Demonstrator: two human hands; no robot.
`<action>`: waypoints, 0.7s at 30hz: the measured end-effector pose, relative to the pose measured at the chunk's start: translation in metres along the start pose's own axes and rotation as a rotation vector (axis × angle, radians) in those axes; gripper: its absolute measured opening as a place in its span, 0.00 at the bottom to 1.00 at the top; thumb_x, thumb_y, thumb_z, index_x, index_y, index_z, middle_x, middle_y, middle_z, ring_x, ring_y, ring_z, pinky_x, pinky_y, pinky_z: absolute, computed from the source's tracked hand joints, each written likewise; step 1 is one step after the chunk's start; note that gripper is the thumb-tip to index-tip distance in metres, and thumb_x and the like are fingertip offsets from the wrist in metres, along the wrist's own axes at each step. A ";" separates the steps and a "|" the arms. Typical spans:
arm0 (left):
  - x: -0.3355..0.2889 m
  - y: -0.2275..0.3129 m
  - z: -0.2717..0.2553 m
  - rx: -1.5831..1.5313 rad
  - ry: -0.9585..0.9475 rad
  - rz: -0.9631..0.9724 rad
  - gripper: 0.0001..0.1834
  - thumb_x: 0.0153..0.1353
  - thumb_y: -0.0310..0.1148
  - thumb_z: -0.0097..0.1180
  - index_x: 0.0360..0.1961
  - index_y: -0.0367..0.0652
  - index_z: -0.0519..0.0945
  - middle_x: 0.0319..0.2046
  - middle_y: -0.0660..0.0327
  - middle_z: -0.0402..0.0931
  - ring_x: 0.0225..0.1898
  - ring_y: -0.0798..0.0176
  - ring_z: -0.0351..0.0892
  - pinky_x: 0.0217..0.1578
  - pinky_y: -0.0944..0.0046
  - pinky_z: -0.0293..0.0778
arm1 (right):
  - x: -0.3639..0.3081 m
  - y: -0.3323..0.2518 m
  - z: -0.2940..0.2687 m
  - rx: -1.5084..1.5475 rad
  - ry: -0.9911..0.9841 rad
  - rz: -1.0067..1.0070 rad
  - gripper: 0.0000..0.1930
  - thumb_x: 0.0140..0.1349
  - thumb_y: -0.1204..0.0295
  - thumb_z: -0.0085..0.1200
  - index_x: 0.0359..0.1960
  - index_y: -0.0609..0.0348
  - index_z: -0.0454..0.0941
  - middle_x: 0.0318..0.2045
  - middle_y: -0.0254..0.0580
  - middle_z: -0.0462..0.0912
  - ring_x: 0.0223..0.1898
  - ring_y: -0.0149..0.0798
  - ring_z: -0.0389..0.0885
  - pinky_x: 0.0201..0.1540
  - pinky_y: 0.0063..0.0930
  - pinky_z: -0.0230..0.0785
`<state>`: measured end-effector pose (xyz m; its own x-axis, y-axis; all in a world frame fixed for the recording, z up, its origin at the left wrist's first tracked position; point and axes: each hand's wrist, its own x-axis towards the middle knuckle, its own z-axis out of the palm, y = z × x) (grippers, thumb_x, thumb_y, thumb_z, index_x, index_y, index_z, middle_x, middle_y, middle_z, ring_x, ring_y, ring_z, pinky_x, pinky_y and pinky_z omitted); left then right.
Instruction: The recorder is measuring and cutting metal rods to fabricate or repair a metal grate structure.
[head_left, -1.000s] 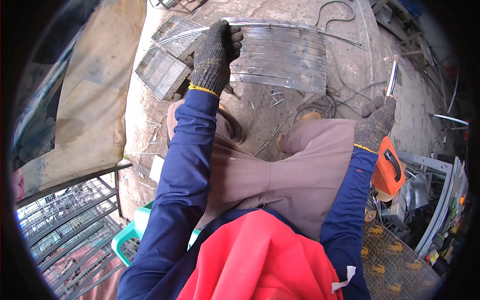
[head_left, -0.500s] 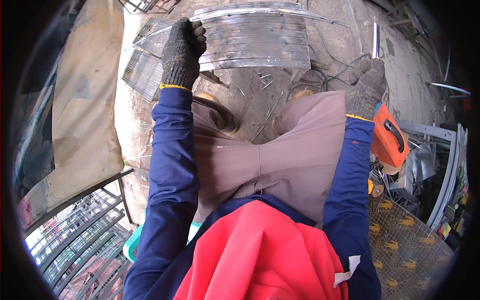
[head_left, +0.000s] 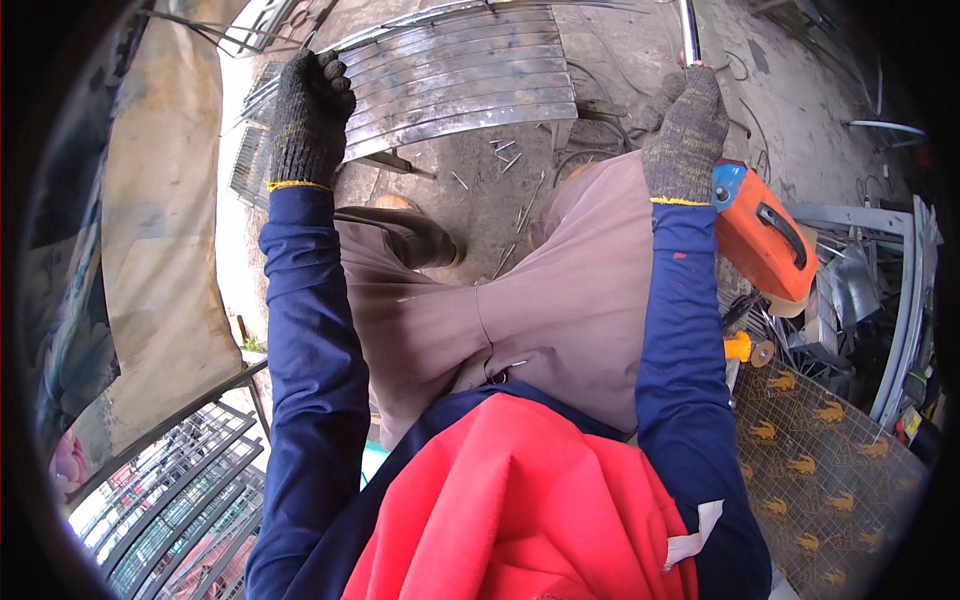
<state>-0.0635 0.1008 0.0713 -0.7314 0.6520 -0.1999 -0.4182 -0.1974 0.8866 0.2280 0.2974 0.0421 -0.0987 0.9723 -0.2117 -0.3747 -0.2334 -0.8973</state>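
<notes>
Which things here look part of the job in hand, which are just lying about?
Seemingly part of the job:
shiny metal rod, in the right hand
slatted metal panel, near the left hand

Apparently just lying about:
short metal pieces
black-handled orange case
patterned board

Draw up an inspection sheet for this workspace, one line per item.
Surface: bare floor, stained.
Job's things: metal rod in the right hand; slatted metal panel ahead.
Clutter: loose metal pieces on the floor between panel and feet; scrap metal at right.
Hands: both gloved; right closed around the rod; left hand curled shut, any hold unclear.
Cables: dark cables right of the panel.
Surroundings: tan sheet at left; orange case and patterned board at right.
</notes>
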 end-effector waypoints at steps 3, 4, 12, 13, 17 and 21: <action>-0.003 0.000 0.005 0.017 0.054 0.014 0.08 0.67 0.39 0.50 0.30 0.53 0.70 0.27 0.70 0.67 0.26 0.70 0.63 0.29 0.69 0.60 | 0.000 0.000 -0.001 0.092 -0.053 0.008 0.15 0.66 0.60 0.53 0.47 0.55 0.78 0.18 0.25 0.67 0.14 0.24 0.61 0.16 0.22 0.54; -0.004 0.000 0.006 0.013 0.070 0.024 0.08 0.67 0.39 0.50 0.29 0.53 0.70 0.26 0.70 0.66 0.26 0.70 0.63 0.29 0.68 0.61 | -0.001 -0.001 0.000 0.062 -0.027 0.010 0.14 0.66 0.61 0.53 0.47 0.55 0.78 0.18 0.25 0.67 0.14 0.24 0.61 0.15 0.22 0.54; 0.000 0.004 0.004 -0.055 0.101 -0.029 0.12 0.68 0.40 0.49 0.26 0.56 0.66 0.21 0.72 0.60 0.22 0.71 0.59 0.25 0.69 0.58 | 0.003 0.004 -0.003 0.058 -0.038 0.040 0.14 0.66 0.61 0.54 0.46 0.55 0.79 0.19 0.25 0.67 0.14 0.24 0.61 0.14 0.22 0.53; -0.003 0.004 0.005 -0.044 0.070 -0.022 0.13 0.68 0.40 0.48 0.25 0.55 0.65 0.20 0.72 0.57 0.21 0.72 0.57 0.24 0.70 0.57 | 0.001 0.003 -0.003 0.051 -0.039 0.046 0.14 0.66 0.60 0.54 0.46 0.55 0.79 0.19 0.25 0.67 0.14 0.24 0.61 0.15 0.22 0.54; -0.005 0.002 0.013 -0.040 0.147 -0.047 0.13 0.68 0.39 0.48 0.25 0.55 0.65 0.19 0.72 0.56 0.20 0.72 0.56 0.23 0.70 0.56 | 0.015 0.012 -0.014 -0.024 -0.053 -0.062 0.15 0.66 0.59 0.54 0.46 0.55 0.79 0.19 0.24 0.67 0.15 0.23 0.61 0.15 0.22 0.54; 0.008 0.000 -0.022 -0.106 0.006 -0.042 0.10 0.65 0.42 0.54 0.29 0.51 0.72 0.24 0.68 0.69 0.23 0.68 0.65 0.25 0.69 0.63 | 0.000 0.004 -0.002 0.037 -0.040 0.005 0.15 0.66 0.59 0.54 0.46 0.55 0.78 0.19 0.24 0.66 0.15 0.22 0.61 0.15 0.21 0.54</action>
<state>-0.0813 0.0899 0.0603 -0.7148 0.6572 -0.2390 -0.5033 -0.2462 0.8283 0.2283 0.2971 0.0380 -0.1368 0.9703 -0.1996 -0.4082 -0.2388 -0.8811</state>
